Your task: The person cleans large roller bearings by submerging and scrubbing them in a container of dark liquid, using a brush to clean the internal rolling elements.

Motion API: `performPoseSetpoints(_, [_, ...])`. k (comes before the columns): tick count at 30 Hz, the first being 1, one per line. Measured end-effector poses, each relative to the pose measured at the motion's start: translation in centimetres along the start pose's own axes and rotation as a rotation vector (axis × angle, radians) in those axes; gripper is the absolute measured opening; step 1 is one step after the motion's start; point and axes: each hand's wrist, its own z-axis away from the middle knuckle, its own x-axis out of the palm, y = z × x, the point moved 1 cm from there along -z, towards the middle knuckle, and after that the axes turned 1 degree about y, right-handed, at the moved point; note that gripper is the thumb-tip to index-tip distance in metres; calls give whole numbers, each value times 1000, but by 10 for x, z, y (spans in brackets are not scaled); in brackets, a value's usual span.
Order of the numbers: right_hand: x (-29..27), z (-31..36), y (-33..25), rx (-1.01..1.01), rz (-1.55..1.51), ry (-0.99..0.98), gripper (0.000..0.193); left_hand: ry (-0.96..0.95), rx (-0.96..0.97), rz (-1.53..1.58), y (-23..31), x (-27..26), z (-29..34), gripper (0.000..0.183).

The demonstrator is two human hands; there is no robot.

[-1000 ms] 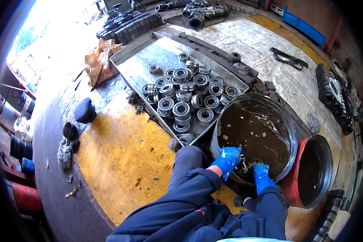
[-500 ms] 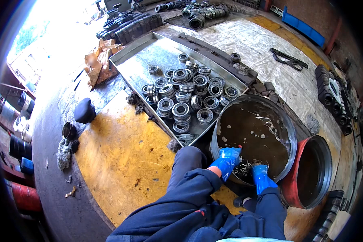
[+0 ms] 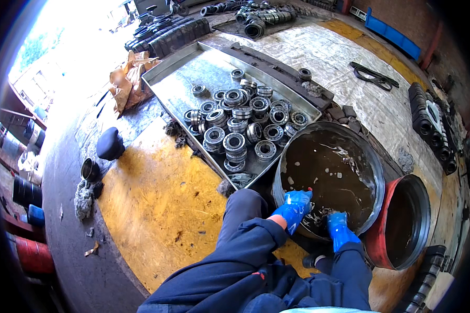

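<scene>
Both my hands wear blue rubber gloves and work at the near side of a round metal tub (image 3: pixel 379 182). Murky brown liquid (image 3: pixel 318 156) fills it, with pale foam patches floating on top. My left hand (image 3: pixel 295 205) is curled closed just inside the near-left rim. A small red tip (image 3: pixel 310 189) sticks out by its fingers; the rest of what it grips is hidden. My right hand (image 3: pixel 339 227) reaches down into the liquid, its fingers out of sight. Between the hands lies a dark, frothy, splashed patch (image 3: pixel 318 218).
A shallow metal tray (image 3: pixel 175 62) beyond my knee bears many roller bearings (image 3: pixel 234 141), some stacked. To the right of the tub stands a red drum (image 3: pixel 384 224) with dark liquid. A dark round stool (image 3: pixel 110 143) and a grey rag (image 3: pixel 82 200) are at left.
My right hand has shifted very slightly within the tub, and the foam on the liquid has drifted a little. My left hand stays almost where it was.
</scene>
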Motion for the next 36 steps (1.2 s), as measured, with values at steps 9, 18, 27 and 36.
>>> performPoseSetpoints(9, [15, 24, 20, 348, -355, -137, 28, 35, 2, -1, -5, 3, 1, 35])
performPoseSetpoints(18, [-28, 14, 2, 318, -246, -233, 33, -34, -5, -5, 1, -2, 1, 41])
performPoseSetpoints(27, [-42, -1, -11, 375, -74, -358, 29, -44, -37, -4, -2, -9, 5, 40])
performPoseSetpoints(36, [-43, 27, -2, 125, -307, -101, 27, -2, -24, 12, -5, -6, 6, 38])
